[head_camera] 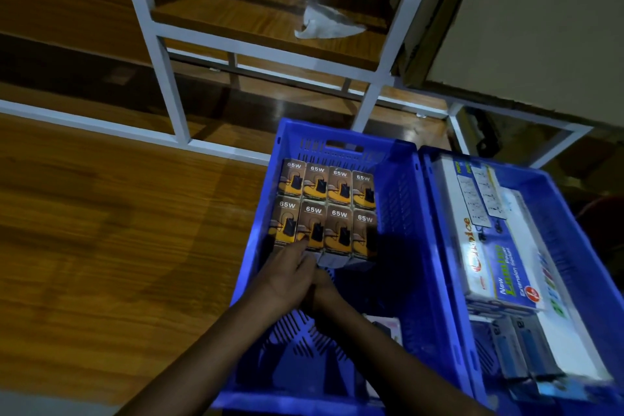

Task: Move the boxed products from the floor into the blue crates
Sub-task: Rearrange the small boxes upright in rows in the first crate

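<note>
Boxes: we see eight small boxed chargers [324, 209] standing in two rows of four, each printed "65W" with an orange and brown picture of a black adapter.
Where they are: they fill the far left corner of the left blue crate [401, 213], tight against its far wall and left wall.
Left hand: our left hand [287, 277] reaches over the near rim, fingers stretched out and close together, fingertips touching the lower edge of the near row.
Right hand: our right hand [326, 290] lies just under and behind the left one; we cannot tell whether its fingers are straight or curled, since the left hand covers them.
Hard to make out: a pale box [385, 324] near the right wall of this crate is partly hidden by the right forearm, and its print is unreadable.
Right crate: a second blue crate [553, 206] touches the first along its long side; it holds a long white and blue extension socket box [499, 260] and grey boxes [520, 348] at the near end, blurred.
Cut off: both crates run past the lower edge.
Around: white metal shelving [169, 78] with wooden boards stands beyond the crates; a crumpled white cloth [324, 24] lies on one board.
</note>
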Action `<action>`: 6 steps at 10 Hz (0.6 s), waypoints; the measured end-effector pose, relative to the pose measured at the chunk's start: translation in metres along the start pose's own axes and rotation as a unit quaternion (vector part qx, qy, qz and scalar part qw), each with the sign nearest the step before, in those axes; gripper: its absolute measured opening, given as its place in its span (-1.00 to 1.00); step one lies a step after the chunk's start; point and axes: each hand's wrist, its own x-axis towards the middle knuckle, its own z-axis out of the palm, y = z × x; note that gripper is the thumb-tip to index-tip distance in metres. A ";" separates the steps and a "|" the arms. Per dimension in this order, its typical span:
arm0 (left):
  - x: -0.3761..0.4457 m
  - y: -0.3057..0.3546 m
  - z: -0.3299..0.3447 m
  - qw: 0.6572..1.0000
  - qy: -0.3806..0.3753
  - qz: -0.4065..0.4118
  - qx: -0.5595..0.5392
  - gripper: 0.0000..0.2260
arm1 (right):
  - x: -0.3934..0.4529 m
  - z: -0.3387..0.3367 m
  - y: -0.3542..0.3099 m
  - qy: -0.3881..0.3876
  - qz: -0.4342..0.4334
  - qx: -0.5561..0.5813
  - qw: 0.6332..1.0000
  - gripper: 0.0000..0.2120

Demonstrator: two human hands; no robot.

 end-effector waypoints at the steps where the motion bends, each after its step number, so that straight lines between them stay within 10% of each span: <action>1: 0.000 -0.002 0.000 1.000 -0.014 0.003 0.024 -0.52 | 0.004 -0.014 -0.001 -0.024 0.000 -0.091 0.996 -0.71; 3: 0.003 -0.001 -0.001 0.999 -0.015 0.009 0.030 -0.53 | -0.005 -0.062 -0.003 -0.051 0.045 -0.054 0.996 -0.78; 6: -0.008 0.000 0.008 0.982 -0.146 0.054 0.105 -0.51 | -0.064 -0.131 0.027 0.232 -0.191 -0.137 0.944 -0.56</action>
